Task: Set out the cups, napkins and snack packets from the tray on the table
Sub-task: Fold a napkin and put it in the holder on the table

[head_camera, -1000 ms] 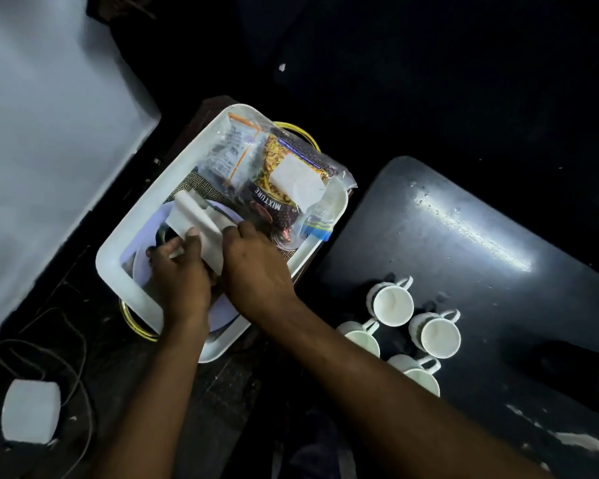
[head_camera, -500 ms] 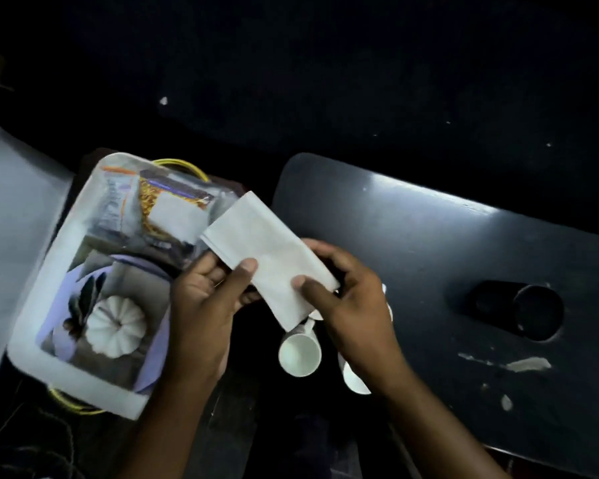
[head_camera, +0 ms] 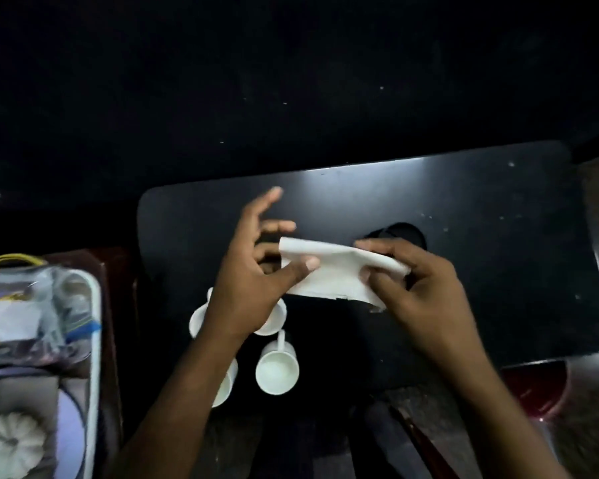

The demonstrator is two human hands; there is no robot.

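Both hands, left hand (head_camera: 253, 288) and right hand (head_camera: 419, 292), pinch napkin (head_camera: 329, 274) above table (head_camera: 481, 219).

The only view comes from a wide-angle camera worn on the person's head, facing forward and steeply down onto the dark desk (head_camera: 464, 209) from close above. The left hand (head_camera: 253, 288) and right hand (head_camera: 426, 292), with the napkin (head_camera: 336, 271) between them, fall near mid-frame. Both forearms enter from the bottom edge, and the tray (head_camera: 96, 326) is cut off by the left edge.
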